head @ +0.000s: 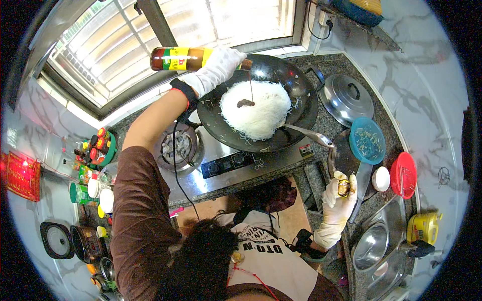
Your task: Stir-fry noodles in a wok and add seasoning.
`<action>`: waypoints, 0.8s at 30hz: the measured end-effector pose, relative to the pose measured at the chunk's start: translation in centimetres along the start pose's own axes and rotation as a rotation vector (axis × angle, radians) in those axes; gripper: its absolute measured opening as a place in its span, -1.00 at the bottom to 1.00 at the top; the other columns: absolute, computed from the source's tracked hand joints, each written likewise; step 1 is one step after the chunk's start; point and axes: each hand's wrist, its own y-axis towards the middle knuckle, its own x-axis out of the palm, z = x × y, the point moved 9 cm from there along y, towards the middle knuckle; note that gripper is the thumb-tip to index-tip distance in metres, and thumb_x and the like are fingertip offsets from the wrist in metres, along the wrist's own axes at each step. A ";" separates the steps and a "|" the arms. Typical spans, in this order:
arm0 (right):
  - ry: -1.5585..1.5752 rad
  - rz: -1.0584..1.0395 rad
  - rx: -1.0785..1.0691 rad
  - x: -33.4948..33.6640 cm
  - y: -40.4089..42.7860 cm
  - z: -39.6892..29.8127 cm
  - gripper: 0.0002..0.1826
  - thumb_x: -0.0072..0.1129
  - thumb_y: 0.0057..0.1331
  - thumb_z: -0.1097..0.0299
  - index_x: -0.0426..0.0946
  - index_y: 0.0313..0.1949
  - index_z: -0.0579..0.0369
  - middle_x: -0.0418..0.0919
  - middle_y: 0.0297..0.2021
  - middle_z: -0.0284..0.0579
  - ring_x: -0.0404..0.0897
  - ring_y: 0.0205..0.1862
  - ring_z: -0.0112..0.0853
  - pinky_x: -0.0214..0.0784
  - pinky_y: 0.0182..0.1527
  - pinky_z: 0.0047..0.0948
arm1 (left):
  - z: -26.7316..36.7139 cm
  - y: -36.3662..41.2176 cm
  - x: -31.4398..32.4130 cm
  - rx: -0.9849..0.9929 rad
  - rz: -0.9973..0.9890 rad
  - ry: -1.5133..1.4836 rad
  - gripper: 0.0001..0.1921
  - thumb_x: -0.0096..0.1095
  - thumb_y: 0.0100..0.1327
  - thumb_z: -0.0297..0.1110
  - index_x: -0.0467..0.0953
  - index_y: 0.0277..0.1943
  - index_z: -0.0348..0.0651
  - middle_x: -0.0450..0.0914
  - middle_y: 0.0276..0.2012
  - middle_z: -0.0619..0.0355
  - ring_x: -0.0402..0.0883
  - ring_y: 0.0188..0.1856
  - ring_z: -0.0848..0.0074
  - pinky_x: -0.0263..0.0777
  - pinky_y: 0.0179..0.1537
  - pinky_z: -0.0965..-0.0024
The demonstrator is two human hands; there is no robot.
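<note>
Gloved in white, my left hand (220, 69) grips a glass sauce bottle (186, 59) by its neck, tipped on its side above the wok. Dark sauce runs from its mouth in a thin stream onto a mound of white rice noodles (260, 116), where a small dark patch lies. The black wok (305, 124) sits on the gas stove, a metal spatula (310, 136) resting in it with its handle out to the right. My right hand (339, 199), also gloved, holds a bottle cap (343, 188) at its fingertips, right of the stove.
Right of the wok lie a metal lid (344, 99), a teal bowl (367, 141), a cleaver (361, 184), a white bowl (380, 179) and a red basket (403, 175). A metal bowl (371, 246) stands by the sink. At the left are an unused burner (179, 146) and several seasoning jars (101, 145).
</note>
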 end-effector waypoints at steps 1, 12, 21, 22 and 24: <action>0.000 0.002 -0.001 0.1 0.0 0.0 -0.55 -0.34 0.27 0.13 0.31 -0.27 0.37 0.14 -0.80 -0.23 0.08 -0.85 -0.52 -0.03 -0.82 -0.60 | 0.0 0.1 0.2 -0.028 -0.026 -0.019 -0.92 0.02 -0.01 -0.41 0.42 -0.40 -0.09 0.53 -0.48 0.12 0.55 -0.38 0.38 0.35 -0.37 0.35; -0.003 -0.034 0.061 0.9 0.1 0.7 -0.58 -0.33 0.27 0.10 0.29 -0.28 0.29 0.15 -0.80 -0.23 0.07 -0.86 -0.52 -0.06 -0.82 -0.61 | -0.4 -0.5 -1.0 -0.115 0.057 -0.164 -0.85 0.01 -0.04 -0.47 0.40 -0.33 -0.13 0.52 -0.49 0.03 0.53 -0.38 0.24 0.38 -0.34 0.27; 0.035 -0.066 0.128 1.5 0.4 1.8 -0.59 -0.33 0.27 0.10 0.29 -0.28 0.27 0.15 -0.81 -0.22 0.09 -0.85 -0.49 -0.04 -0.81 -0.58 | -5.0 -1.0 -2.8 -0.463 0.115 -0.339 -0.65 -0.06 -0.04 -0.49 0.37 -0.11 -0.11 0.52 -0.42 -0.06 0.52 -0.35 0.16 0.37 -0.33 0.25; 0.034 -0.067 0.128 1.7 0.5 1.9 -0.59 -0.33 0.27 0.10 0.29 -0.28 0.27 0.15 -0.81 -0.22 0.09 -0.85 -0.49 -0.04 -0.81 -0.58 | -5.1 -1.1 -3.0 -0.486 0.101 -0.341 -0.66 -0.05 -0.04 -0.48 0.37 -0.11 -0.11 0.52 -0.42 -0.06 0.52 -0.35 0.16 0.37 -0.33 0.26; -0.020 -0.080 0.125 2.2 0.5 2.1 -0.62 -0.31 0.27 0.10 0.27 -0.32 0.24 0.14 -0.81 -0.22 0.09 -0.85 -0.48 -0.04 -0.81 -0.57 | -5.4 -1.3 -3.0 -0.514 0.086 -0.342 -0.66 -0.04 -0.04 -0.47 0.38 -0.12 -0.10 0.52 -0.42 -0.05 0.52 -0.34 0.17 0.37 -0.32 0.26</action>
